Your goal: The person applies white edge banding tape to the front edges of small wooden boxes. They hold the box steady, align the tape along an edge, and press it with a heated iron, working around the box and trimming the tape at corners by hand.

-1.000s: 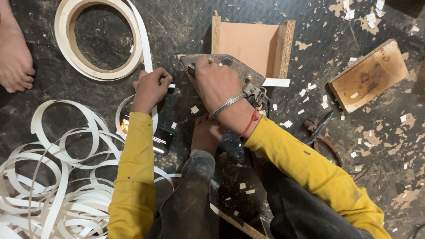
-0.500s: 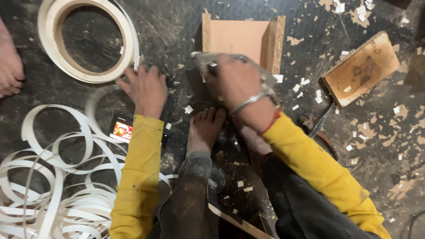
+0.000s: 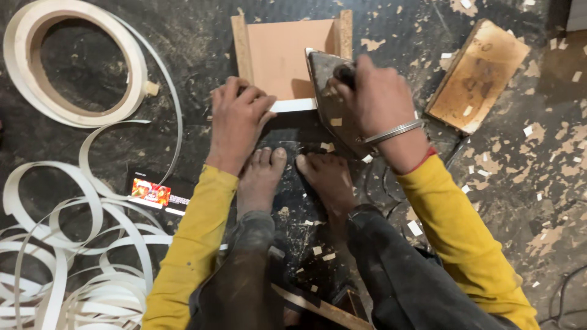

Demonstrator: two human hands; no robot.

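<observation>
Head cam, looking down: I sit barefoot on a dark workshop floor (image 3: 538, 195), my left hand (image 3: 235, 119) pressed flat, fingers together, on the white edge strip (image 3: 293, 105) along the near edge of a small wooden box (image 3: 281, 58), while my right hand (image 3: 373, 101) is clamped round the handle of a flat iron (image 3: 333, 113) whose metal sole rests against the box's right side, by the strip's end. Progress, as I judge it: strip sits on the near edge & looks mostly laid; whether it's fully stuck I can't tell, and the box's 2 side edges still show bare wood, so prob. more banding left. Count: 1 box, 1 iron, 1 spare wood board (image 3: 477, 73) well apart at upper right, 1 roll of white tape (image 3: 73, 61) at upper left, 1 loose tangle of tape coils (image 3: 67, 263) at lower left, 1 small printed packet (image 3: 153, 192) just beside my left sleeve, 2 feet (image 3: 293, 177) near the box, plus many scattered offcuts & paint flecks, too many to count.
</observation>
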